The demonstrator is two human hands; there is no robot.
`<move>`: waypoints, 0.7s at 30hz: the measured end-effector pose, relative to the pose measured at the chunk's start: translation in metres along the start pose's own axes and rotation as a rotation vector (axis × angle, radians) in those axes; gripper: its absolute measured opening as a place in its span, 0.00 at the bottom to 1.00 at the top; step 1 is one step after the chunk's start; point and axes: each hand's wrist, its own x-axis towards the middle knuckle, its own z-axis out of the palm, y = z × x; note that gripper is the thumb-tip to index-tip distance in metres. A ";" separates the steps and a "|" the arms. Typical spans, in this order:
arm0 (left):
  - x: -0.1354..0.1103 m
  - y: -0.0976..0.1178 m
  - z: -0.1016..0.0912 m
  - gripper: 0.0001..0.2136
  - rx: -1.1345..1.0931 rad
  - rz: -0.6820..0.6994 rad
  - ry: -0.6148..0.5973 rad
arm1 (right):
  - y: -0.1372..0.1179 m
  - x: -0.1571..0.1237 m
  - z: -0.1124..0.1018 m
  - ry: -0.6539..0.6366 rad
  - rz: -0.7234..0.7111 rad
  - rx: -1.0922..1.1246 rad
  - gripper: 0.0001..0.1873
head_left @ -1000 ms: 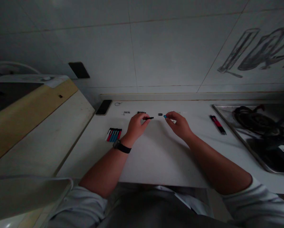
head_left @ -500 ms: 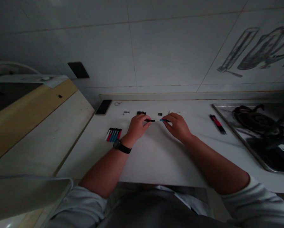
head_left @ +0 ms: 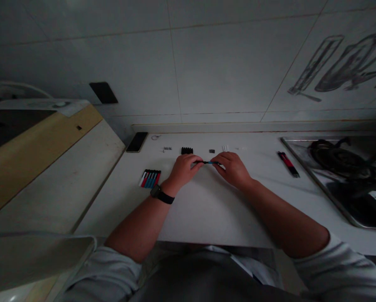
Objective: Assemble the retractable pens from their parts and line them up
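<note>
My left hand (head_left: 183, 168) pinches a black pen part (head_left: 203, 162) between thumb and fingers. A blue pen barrel (head_left: 211, 162) is gripped in the fingertips of my right hand (head_left: 233, 168). Held level just above the white counter, the two pieces meet end to end; whether they are fully joined I cannot tell. Behind my left hand lies a row of black pen parts (head_left: 187, 150). Small dark pieces (head_left: 212, 151) and thin white sticks (head_left: 225, 148) lie behind the gap and my right hand. Left of my left wrist are several red, blue and white pen barrels (head_left: 150, 178).
Small springs (head_left: 167, 148), a thin ring (head_left: 155, 137) and a phone (head_left: 137, 142) lie at the back left. Tiny clear pieces (head_left: 243, 148) are behind my right hand. Red-and-black pens (head_left: 288, 164) lie beside the gas stove (head_left: 332, 184). A tiled wall (head_left: 225, 71) closes the back.
My hands have come closer together. The pale gap between the black part and the blue barrel has closed, so their ends now meet.
</note>
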 end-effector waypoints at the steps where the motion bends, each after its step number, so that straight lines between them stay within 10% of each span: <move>1: 0.000 0.000 0.000 0.04 0.005 -0.002 0.001 | 0.000 0.000 0.000 0.000 0.000 0.005 0.13; 21: 0.002 0.003 0.000 0.02 -0.061 -0.042 0.002 | -0.004 -0.002 0.002 -0.001 0.012 0.008 0.15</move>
